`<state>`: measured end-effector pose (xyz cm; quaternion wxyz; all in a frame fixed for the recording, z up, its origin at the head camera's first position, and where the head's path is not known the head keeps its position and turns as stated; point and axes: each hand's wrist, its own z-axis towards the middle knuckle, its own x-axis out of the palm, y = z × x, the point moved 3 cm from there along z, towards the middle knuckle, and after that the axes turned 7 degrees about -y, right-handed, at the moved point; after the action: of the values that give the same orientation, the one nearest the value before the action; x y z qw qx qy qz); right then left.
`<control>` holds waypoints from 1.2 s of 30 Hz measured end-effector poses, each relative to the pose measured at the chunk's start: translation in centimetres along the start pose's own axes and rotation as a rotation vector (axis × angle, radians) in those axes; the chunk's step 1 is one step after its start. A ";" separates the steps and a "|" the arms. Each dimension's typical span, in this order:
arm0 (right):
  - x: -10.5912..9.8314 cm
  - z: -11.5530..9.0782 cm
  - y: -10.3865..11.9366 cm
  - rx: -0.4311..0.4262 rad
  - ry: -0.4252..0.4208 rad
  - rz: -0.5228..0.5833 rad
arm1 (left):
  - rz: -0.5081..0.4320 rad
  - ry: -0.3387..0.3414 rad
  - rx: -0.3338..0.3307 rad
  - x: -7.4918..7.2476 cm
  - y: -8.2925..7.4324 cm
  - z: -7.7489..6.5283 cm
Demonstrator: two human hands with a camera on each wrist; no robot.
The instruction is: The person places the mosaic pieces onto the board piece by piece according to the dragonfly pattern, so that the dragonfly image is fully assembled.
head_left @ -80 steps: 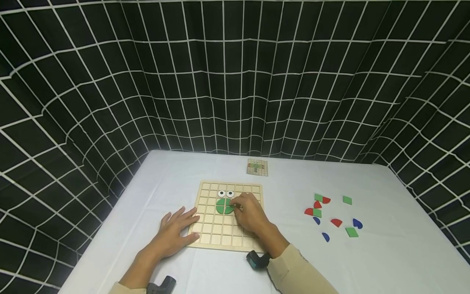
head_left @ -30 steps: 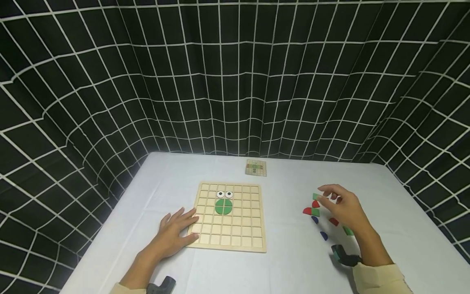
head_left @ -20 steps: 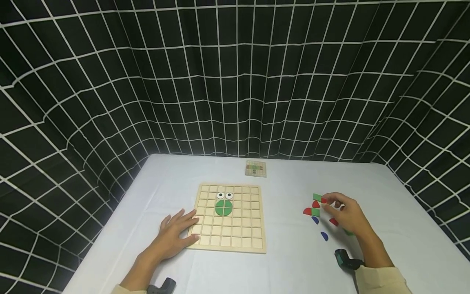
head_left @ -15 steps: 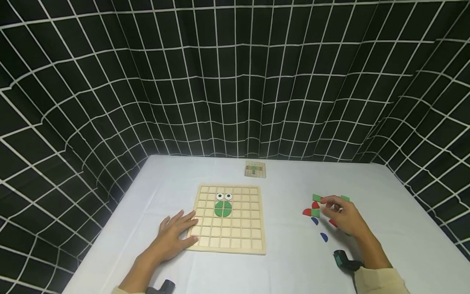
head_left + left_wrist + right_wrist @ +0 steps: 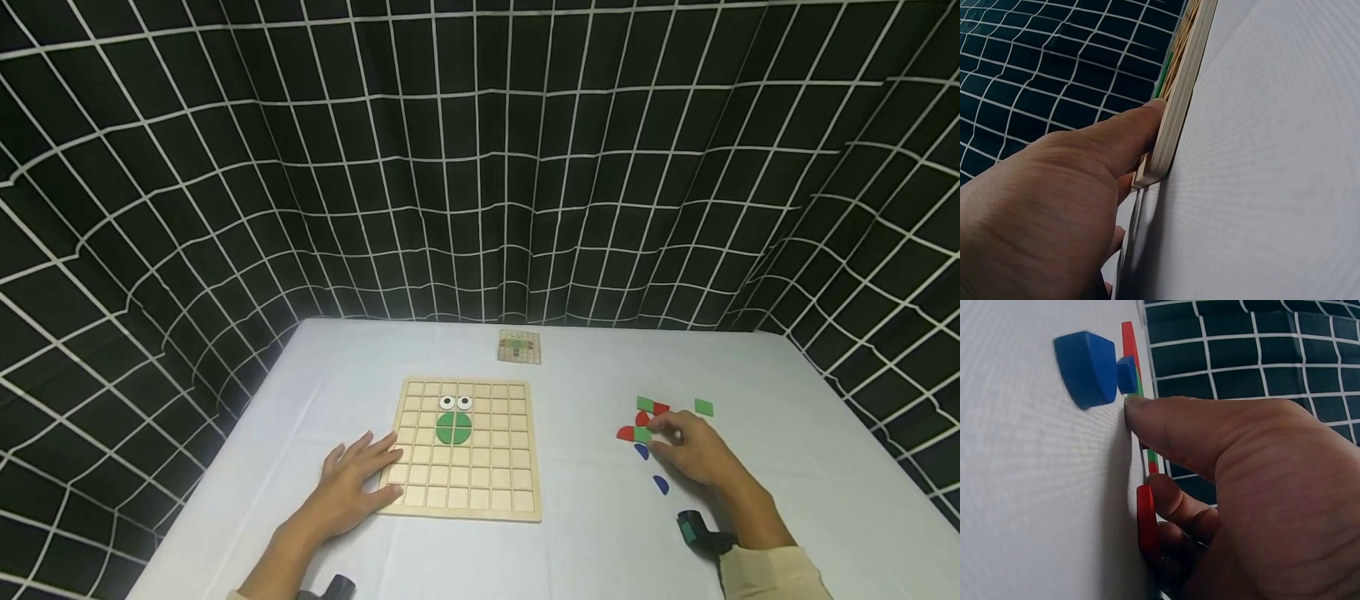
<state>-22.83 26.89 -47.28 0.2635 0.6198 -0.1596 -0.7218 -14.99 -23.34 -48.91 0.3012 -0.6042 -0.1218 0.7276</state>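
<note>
My left hand [image 5: 348, 487] lies with spread fingers on the left edge of a wooden grid board [image 5: 472, 500]. Two round eye pieces [image 5: 456, 403] and a circle of green quarter pieces [image 5: 453, 427] sit on the board. At right, my right hand [image 5: 701, 450] has its thumb and index finger apart, by a green square [image 5: 642, 434] and a red quarter piece [image 5: 625, 433]. No piece is visibly held. The right wrist view shows the thumb [image 5: 1147, 419] near a blue half-round piece [image 5: 1088, 370], with a red piece [image 5: 1146, 519] beside the curled fingers.
A small pattern card [image 5: 519, 347] lies behind the board. Another green square [image 5: 703, 407] lies behind my right hand, and a blue half-round [image 5: 661, 485] lies nearer me. A dark grid-patterned curtain [image 5: 480, 167] encloses the white table [image 5: 592, 517].
My right hand let go of a green quarter piece on the board and went right to the loose pieces. It then shifted from a red piece toward me, beside a green square. My left hand stays.
</note>
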 end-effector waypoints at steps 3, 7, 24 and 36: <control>0.1 0.0 0.1 0.017 0.017 0.002 | 0.000 -0.001 0.001 0.0 0.1 0.0; 0.3 -0.1 0.0 0.040 0.024 -0.004 | 0.001 0.002 -0.004 0.0 0.2 -0.1; -1.5 -0.3 1.2 0.037 -0.158 0.005 | 0.005 -0.002 0.014 -0.1 0.2 0.1; -3.1 -0.2 7.9 -0.246 -0.346 0.063 | -0.007 -0.003 0.005 0.0 0.2 0.1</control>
<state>-20.87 22.31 -40.39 0.3284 0.4445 -0.1324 -0.8228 -15.09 -23.47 -48.98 0.3049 -0.6019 -0.1226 0.7278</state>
